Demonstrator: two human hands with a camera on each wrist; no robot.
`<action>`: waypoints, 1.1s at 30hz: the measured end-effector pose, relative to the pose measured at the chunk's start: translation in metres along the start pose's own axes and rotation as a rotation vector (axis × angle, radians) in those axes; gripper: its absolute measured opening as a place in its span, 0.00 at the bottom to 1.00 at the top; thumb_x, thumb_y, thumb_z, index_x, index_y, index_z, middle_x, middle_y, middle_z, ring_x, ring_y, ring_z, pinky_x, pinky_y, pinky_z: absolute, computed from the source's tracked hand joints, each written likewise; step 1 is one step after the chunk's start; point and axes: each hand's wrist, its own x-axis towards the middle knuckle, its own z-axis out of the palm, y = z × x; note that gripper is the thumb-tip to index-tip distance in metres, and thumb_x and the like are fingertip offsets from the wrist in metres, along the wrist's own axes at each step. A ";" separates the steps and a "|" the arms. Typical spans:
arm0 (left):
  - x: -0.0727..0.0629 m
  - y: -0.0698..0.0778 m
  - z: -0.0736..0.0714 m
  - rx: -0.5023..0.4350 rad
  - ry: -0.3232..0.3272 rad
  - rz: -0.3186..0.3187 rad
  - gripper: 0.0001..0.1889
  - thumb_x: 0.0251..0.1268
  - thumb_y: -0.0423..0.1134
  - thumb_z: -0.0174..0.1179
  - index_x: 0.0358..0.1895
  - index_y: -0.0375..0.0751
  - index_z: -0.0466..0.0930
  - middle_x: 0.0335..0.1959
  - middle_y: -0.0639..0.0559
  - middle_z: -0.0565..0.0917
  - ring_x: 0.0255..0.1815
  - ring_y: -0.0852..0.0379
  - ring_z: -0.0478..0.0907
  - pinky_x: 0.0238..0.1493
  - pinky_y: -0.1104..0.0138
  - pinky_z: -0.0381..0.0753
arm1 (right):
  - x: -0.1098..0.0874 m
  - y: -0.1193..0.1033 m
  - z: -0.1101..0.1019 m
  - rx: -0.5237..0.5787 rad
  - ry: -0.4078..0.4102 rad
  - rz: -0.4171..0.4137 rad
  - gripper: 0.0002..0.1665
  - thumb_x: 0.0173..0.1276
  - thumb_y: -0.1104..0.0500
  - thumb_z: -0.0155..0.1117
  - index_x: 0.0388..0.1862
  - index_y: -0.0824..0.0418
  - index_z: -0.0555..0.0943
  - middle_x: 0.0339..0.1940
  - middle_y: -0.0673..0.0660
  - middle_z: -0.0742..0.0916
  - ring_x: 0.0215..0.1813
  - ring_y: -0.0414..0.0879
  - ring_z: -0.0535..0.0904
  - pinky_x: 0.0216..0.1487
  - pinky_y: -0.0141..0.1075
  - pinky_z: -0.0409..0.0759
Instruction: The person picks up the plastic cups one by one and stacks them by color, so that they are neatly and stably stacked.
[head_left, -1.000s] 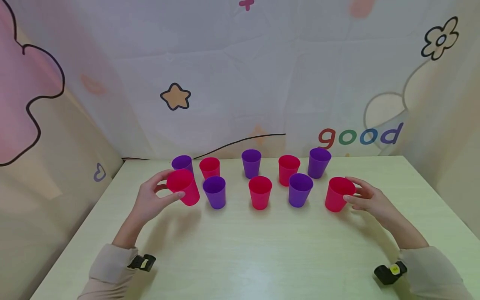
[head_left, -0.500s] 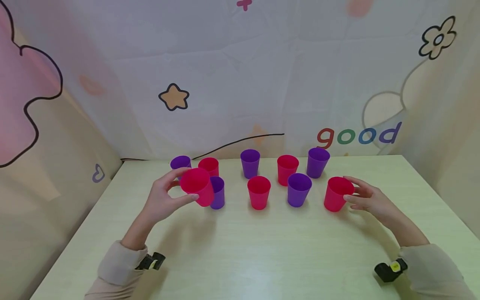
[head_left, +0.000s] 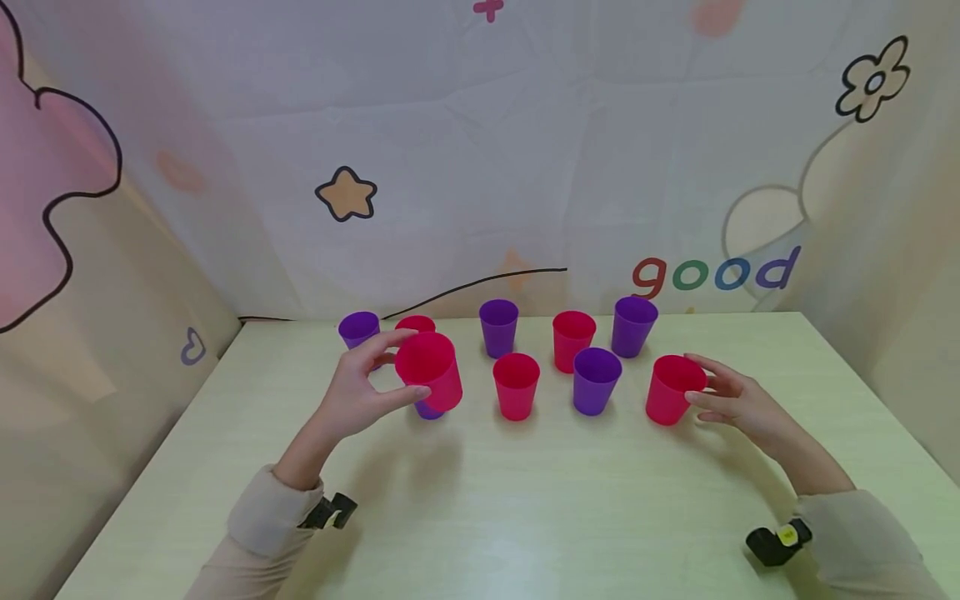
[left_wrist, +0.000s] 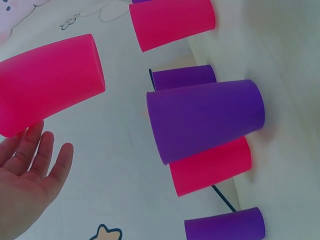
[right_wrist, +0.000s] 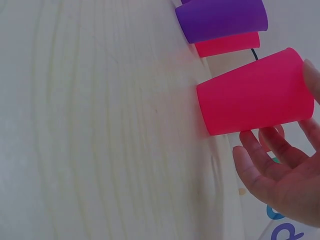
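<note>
My left hand [head_left: 369, 392] grips a pink cup [head_left: 429, 371] by its rim side, thumb in front and fingers behind. That cup hangs above the table, overlapping a purple cup [left_wrist: 207, 120] that stands behind it in the head view. In the left wrist view the lifted cup lies level with the loose ends of the other fingers [left_wrist: 61, 165]. At the right end of the front row, my right hand [head_left: 742, 404] holds another pink cup [head_left: 671, 392] between thumb and fingers. This cup stands upright on the table, its base at the tabletop in the right wrist view [right_wrist: 255, 95].
Between the hands stand a pink cup [head_left: 516, 387] and a purple cup [head_left: 596, 383]. A back row alternates purple and pink, with a purple cup [head_left: 634, 327] at its right end. A printed curtain [head_left: 465, 167] hangs behind the pale table [head_left: 525, 500].
My left hand has carried its pink cup to the right, from in front of the leftmost purple cup to over the front-row purple one. My right hand and its cup have stayed in place.
</note>
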 end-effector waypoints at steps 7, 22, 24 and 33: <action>0.010 0.003 0.010 0.018 -0.036 -0.037 0.32 0.43 0.32 0.71 0.57 0.35 0.71 0.52 0.46 0.77 0.50 0.52 0.73 0.48 0.58 0.75 | 0.000 0.000 0.000 -0.002 0.001 -0.006 0.43 0.65 0.51 0.58 0.73 0.55 0.48 0.65 0.69 0.60 0.48 0.36 0.70 0.47 0.37 0.77; 0.030 0.010 0.027 -0.051 -0.108 -0.034 0.32 0.44 0.35 0.71 0.57 0.40 0.71 0.51 0.50 0.76 0.48 0.53 0.74 0.47 0.60 0.76 | -0.001 -0.003 0.000 -0.004 -0.004 -0.022 0.41 0.66 0.54 0.57 0.72 0.58 0.50 0.63 0.70 0.63 0.46 0.32 0.72 0.45 0.37 0.78; 0.033 0.011 0.030 -0.052 -0.114 -0.008 0.32 0.43 0.35 0.71 0.57 0.40 0.71 0.50 0.50 0.77 0.49 0.54 0.73 0.46 0.60 0.76 | -0.001 -0.003 0.000 -0.009 -0.004 -0.021 0.41 0.66 0.53 0.57 0.72 0.58 0.50 0.63 0.70 0.63 0.46 0.32 0.71 0.45 0.37 0.78; 0.042 0.013 0.041 -0.020 -0.135 -0.028 0.33 0.44 0.37 0.71 0.58 0.40 0.70 0.54 0.50 0.75 0.51 0.55 0.71 0.47 0.59 0.75 | -0.001 -0.002 0.000 -0.020 -0.001 -0.012 0.42 0.66 0.53 0.57 0.72 0.59 0.49 0.64 0.70 0.62 0.46 0.32 0.71 0.45 0.38 0.78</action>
